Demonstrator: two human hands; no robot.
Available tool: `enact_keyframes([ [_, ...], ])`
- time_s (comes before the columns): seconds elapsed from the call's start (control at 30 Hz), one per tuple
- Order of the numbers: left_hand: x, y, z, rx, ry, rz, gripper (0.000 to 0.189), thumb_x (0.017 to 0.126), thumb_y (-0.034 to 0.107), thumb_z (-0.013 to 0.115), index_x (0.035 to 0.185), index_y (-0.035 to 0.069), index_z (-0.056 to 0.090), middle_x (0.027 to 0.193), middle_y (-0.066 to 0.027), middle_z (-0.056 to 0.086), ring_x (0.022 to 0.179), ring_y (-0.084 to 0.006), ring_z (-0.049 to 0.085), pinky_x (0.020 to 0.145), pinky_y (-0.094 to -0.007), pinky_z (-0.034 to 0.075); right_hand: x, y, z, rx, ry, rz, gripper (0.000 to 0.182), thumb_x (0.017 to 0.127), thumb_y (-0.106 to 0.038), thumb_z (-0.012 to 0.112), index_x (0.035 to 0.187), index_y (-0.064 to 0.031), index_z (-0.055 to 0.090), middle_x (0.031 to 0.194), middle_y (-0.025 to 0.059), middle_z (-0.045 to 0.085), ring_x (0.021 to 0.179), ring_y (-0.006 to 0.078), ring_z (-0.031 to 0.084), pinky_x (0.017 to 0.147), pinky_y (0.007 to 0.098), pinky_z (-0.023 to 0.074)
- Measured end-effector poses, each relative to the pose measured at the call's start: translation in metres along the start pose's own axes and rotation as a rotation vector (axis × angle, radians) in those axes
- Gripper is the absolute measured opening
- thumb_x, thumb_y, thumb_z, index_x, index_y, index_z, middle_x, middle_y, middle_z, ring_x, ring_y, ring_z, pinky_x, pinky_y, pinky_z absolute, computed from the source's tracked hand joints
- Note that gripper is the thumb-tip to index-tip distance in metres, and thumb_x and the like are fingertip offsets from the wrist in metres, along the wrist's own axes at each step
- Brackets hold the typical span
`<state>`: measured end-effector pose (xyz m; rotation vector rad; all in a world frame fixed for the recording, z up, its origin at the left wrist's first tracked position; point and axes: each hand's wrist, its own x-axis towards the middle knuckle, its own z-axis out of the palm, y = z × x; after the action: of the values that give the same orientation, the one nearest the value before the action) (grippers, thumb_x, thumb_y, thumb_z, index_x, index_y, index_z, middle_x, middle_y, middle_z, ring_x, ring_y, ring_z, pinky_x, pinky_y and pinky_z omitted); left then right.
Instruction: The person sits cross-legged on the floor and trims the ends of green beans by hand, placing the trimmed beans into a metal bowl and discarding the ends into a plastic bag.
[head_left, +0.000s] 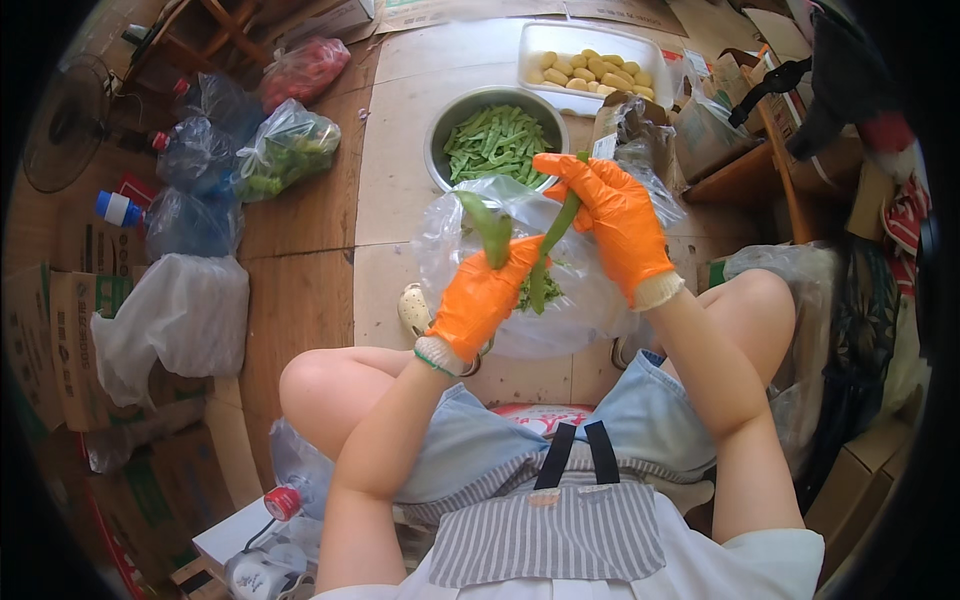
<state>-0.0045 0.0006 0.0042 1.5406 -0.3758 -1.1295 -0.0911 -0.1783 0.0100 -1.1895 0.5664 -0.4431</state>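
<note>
My left hand (480, 296), in an orange glove over a pale knitted cuff, grips a broad flat green bean pod (491, 232) that sticks up from the fist. My right hand (619, 214), gloved the same way, pinches the upper part of a narrower green bean pod (559, 225). That pod slants down past the left fingertips; whether they touch it, I cannot tell. Beneath both hands a clear plastic bag (581, 304) lies spread open between my feet, with green scraps (551, 289) inside. Just beyond it, a steel bowl (435, 154) holds many cut green bean pieces (495, 139).
A white tray (529, 52) of potatoes (581, 71) stands behind the bowl. To the left are bagged green vegetables (289, 150), a bag of red produce (304, 67) and large plastic bottles (199, 154). A cardboard box (637, 112) with plastic wrap sits by my right hand.
</note>
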Motion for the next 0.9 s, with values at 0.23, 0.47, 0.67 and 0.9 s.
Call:
enact_keyframes([
  [0.23, 0.006, -0.008, 0.008, -0.058, -0.006, 0.103, 0.032, 0.11, 0.032, 0.059, 0.119, 0.007, 0.077, 0.093, -0.001, 0.066, 0.068, -0.0051, 0.051, 0.058, -0.0228, 0.041, -0.007, -0.003, 0.009, 0.032, 0.041, 0.008, 0.028, 0.104, -0.032, 0.068, 0.117, -0.0102, 0.08, 0.097, -0.0018, 0.073, 0.074, 0.0029, 0.049, 0.065, 0.0187, 0.0405],
  [0.47, 0.017, -0.024, -0.002, -0.59, 0.097, 0.061, 0.032, 0.108, 0.03, 0.061, 0.126, 0.005, 0.073, 0.101, -0.0017, 0.064, 0.061, -0.0038, 0.042, 0.051, -0.0213, 0.034, -0.017, -0.006, 0.029, 0.061, 0.16, -0.016, 0.027, 0.103, -0.03, 0.071, 0.118, -0.0104, 0.08, 0.097, -0.0025, 0.073, 0.072, 0.0028, 0.046, 0.068, 0.0207, 0.0425],
  [0.67, 0.02, -0.026, -0.02, -0.591, 0.15, 0.064, 0.036, 0.106, 0.032, 0.064, 0.134, 0.01, 0.071, 0.111, -0.0008, 0.062, 0.067, -0.0036, 0.043, 0.053, -0.0196, 0.035, -0.016, 0.007, 0.017, -0.048, -0.208, 0.132, 0.023, 0.1, -0.028, 0.073, 0.113, -0.01, 0.081, 0.096, -0.002, 0.073, 0.081, 0.005, 0.058, 0.077, 0.0238, 0.0472],
  [0.9, 0.014, -0.011, -0.017, -0.614, 0.195, 0.102, 0.046, 0.105, 0.035, 0.066, 0.147, 0.016, 0.063, 0.107, 0.0052, 0.061, 0.071, -0.0028, 0.045, 0.055, -0.0187, 0.036, -0.024, 0.017, 0.045, -0.192, -0.193, 0.128, 0.022, 0.098, -0.019, 0.072, 0.113, -0.004, 0.079, 0.1, -0.0004, 0.076, 0.09, 0.006, 0.064, 0.082, 0.0249, 0.0498],
])
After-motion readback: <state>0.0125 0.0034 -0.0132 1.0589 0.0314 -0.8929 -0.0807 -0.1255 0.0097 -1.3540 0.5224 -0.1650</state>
